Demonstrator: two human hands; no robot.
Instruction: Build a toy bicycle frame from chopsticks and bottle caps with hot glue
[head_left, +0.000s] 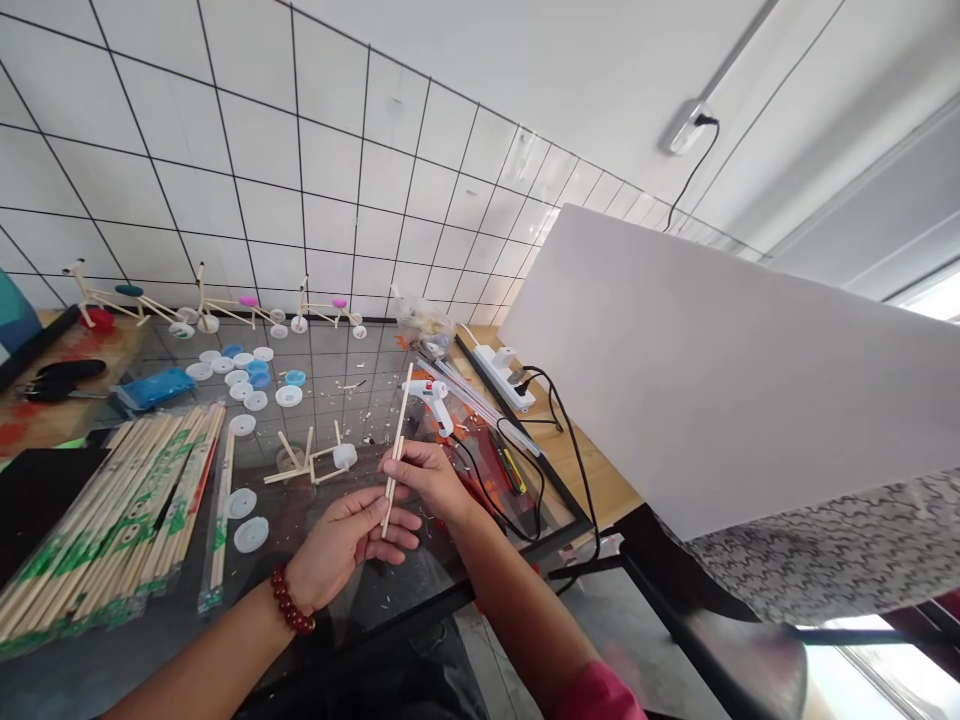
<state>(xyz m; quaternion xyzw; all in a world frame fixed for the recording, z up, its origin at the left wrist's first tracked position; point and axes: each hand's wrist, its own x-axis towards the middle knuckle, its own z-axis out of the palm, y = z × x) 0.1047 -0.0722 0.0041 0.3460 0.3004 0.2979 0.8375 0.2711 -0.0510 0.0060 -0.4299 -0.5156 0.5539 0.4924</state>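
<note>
My left hand (pixel 337 545), with a beaded bracelet at the wrist, holds the lower end of two wooden chopstick pieces between thumb and fingers. My right hand (pixel 431 478) pinches the same pieces higher up. One piece is a long chopstick (pixel 403 410); a shorter piece lies alongside it. Beyond my hands, a white glue gun (pixel 427 396) lies on the glass table. To the left of my hands is a small stick frame (pixel 309 464) with a white bottle cap (pixel 344 456) at one end.
Packaged chopsticks (pixel 127 510) cover the table's left side. White and blue bottle caps (pixel 289 397) lie near them. Several stick tricycle models (pixel 214 303) stand along the grid wall. Right of the glue gun are a utility knife (pixel 513 470), glue sticks (pixel 480 400), cables and a power strip (pixel 504 378).
</note>
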